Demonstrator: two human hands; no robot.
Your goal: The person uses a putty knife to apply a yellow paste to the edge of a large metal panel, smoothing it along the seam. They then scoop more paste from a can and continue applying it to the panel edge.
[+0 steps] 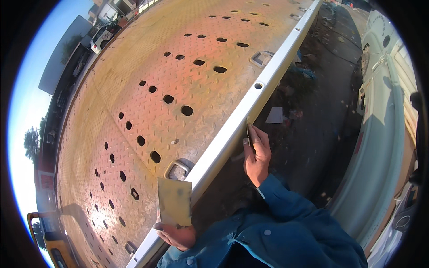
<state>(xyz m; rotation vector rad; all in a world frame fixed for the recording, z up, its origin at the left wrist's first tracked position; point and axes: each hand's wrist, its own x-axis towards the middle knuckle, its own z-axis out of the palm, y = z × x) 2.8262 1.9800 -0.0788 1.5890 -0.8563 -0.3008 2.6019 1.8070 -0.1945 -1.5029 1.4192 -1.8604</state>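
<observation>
My left hand [178, 236] grips a flat rectangular plate [175, 201], dull yellow with dark smudges, and holds it up near the edge of a metal deck. The thumb lies along the plate's lower edge. Farther along the edge, my right hand [259, 158] pinches a thin flat blade, like a putty scraper [248, 128], seen nearly edge-on. Its tip is at the yellowish side face of the white-topped rail [225, 129]; whether it touches I cannot tell. The fingers partly hide the blade.
Diamond-plate decking [196, 85], yellow and reddish with rows of oval holes, spreads to the left. Metal loops [177, 169] sit beside the rail. A pale grey-green vehicle body [380, 138] stands at right. White paper [275, 115] and litter lie on the dark ground between.
</observation>
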